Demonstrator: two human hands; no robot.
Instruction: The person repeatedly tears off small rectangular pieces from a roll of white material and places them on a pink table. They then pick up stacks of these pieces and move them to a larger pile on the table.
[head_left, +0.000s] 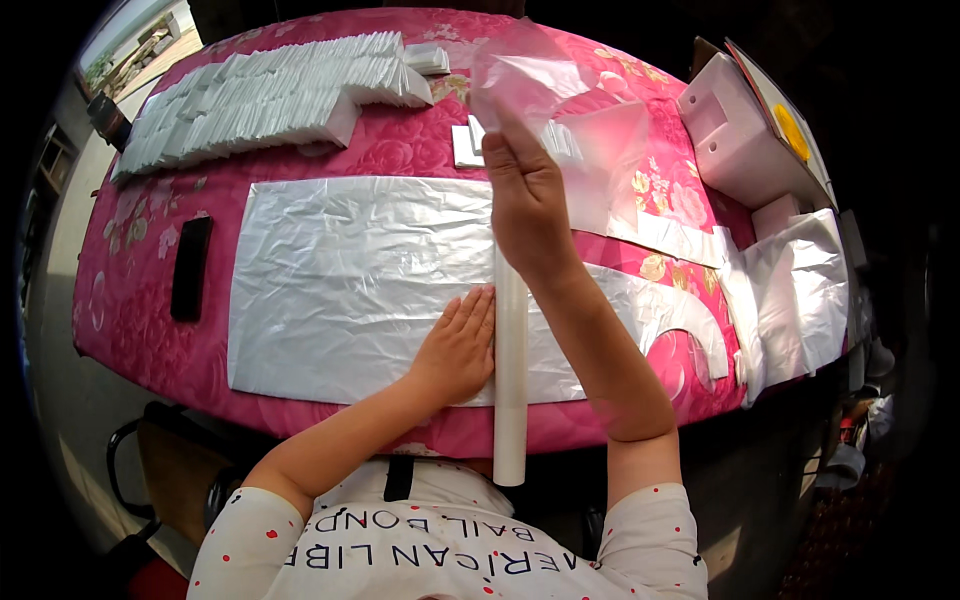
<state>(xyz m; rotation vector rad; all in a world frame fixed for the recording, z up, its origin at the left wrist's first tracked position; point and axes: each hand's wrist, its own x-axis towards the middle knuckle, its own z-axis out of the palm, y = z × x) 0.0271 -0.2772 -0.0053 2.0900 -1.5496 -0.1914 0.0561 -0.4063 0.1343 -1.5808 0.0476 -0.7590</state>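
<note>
Head view: left hand (455,350), fingers (480,312) extended, flat on crinkled plastic T-shirt bag (350,290) beside smooth cylindrical tube (511,400); right hand (532,205) at translucent film (612,165), grip unclear.

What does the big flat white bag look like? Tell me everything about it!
The bag is white, thin, shiny and wrinkly, and looks like plastic. It lies flat on the pink flowered tablecloth, with its wide part on the left and handle-like strips on the right. The left hand rests on it, and a long pale tube lies across it. The right hand is over its far edge, but I can't tell if they touch.
</note>
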